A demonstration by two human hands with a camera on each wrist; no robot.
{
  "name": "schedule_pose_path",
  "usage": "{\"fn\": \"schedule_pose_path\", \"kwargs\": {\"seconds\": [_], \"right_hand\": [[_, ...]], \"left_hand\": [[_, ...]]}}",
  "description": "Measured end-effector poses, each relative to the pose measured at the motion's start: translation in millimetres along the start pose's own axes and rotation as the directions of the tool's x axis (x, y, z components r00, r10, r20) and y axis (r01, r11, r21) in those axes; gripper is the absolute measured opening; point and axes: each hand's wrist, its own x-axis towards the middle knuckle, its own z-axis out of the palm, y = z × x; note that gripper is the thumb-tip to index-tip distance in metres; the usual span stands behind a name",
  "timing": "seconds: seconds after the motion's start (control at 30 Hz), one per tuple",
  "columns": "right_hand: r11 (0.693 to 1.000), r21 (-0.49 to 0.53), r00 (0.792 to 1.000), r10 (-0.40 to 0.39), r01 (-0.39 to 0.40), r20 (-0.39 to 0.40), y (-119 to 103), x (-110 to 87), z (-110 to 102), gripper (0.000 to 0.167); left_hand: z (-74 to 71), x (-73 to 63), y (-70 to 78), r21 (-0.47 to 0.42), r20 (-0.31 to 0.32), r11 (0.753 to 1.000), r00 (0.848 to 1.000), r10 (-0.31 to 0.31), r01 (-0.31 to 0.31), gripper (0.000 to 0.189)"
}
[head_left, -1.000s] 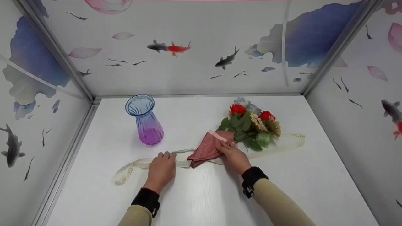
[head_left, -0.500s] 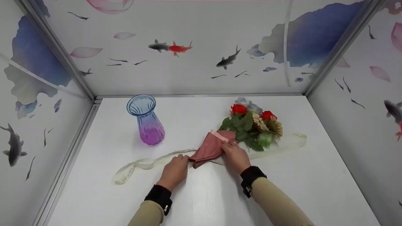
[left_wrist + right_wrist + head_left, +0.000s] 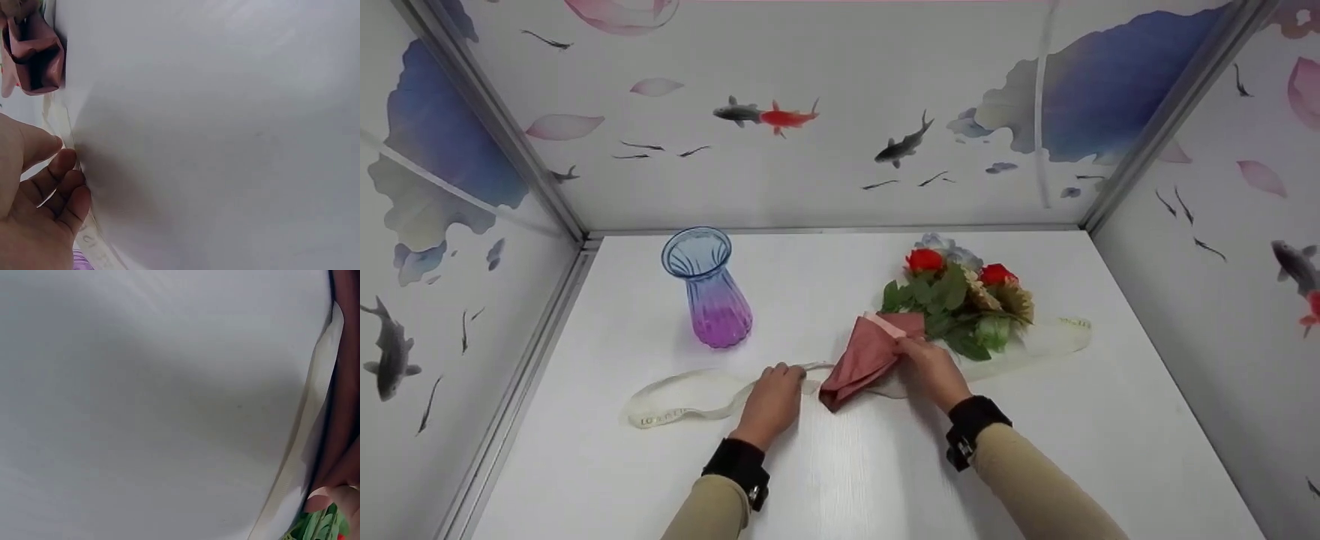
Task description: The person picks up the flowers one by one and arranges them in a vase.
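Note:
A bouquet of red, blue and yellowish flowers (image 3: 960, 289) with green leaves lies on the table, its stem end wrapped in dusky pink paper (image 3: 859, 360). My right hand (image 3: 936, 371) pinches the wrapper's near edge; its fingertips also show in the right wrist view at the wrapper (image 3: 343, 439). A sheer cream ribbon (image 3: 660, 418) with printed letters runs beneath the wrapper, its other end (image 3: 1065, 334) trailing past the flowers. My left hand (image 3: 772, 401) holds the ribbon just left of the wrapper, thumb and fingertips (image 3: 66, 160) together on it.
A blue-to-purple glass vase (image 3: 712, 300) stands upright behind the left hand. White panels with painted fish (image 3: 784, 117) enclose the white table (image 3: 840, 472) at the back and both sides.
My left hand has slid right along the ribbon, then slightly back. The ribbon's left loop has spread wider. The wrapper's lower tip has shifted slightly right and nearer, tilting more upright with the right hand.

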Motion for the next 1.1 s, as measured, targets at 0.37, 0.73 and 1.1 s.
{"fn": "schedule_pose_path", "kwargs": {"seconds": [0.37, 0.73, 1.1], "right_hand": [[0.96, -0.01, 0.955, -0.279, 0.28, -0.102, -3.5, 6.5, -7.0, 0.02], [0.967, 0.067, 0.97, -0.245, 0.244, 0.0, -11.1, 8.2, -8.0, 0.022], [0.999, 0.003, 0.998, -0.054, 0.054, -0.035, -13.5, 5.0, -1.4, 0.079]], "left_hand": [[3.4, 4.3, -5.6, 0.022, -0.071, 0.999, 0.997, 0.032, -0.03, 0.025], [-5.3, 17.5, 32.9, -0.516, 0.286, 0.805, 0.945, -0.16, 0.293, 0.078], [4.2, 19.1, 56.1, -0.541, 0.216, 0.794, 0.958, -0.187, 0.277, 0.086]]}}
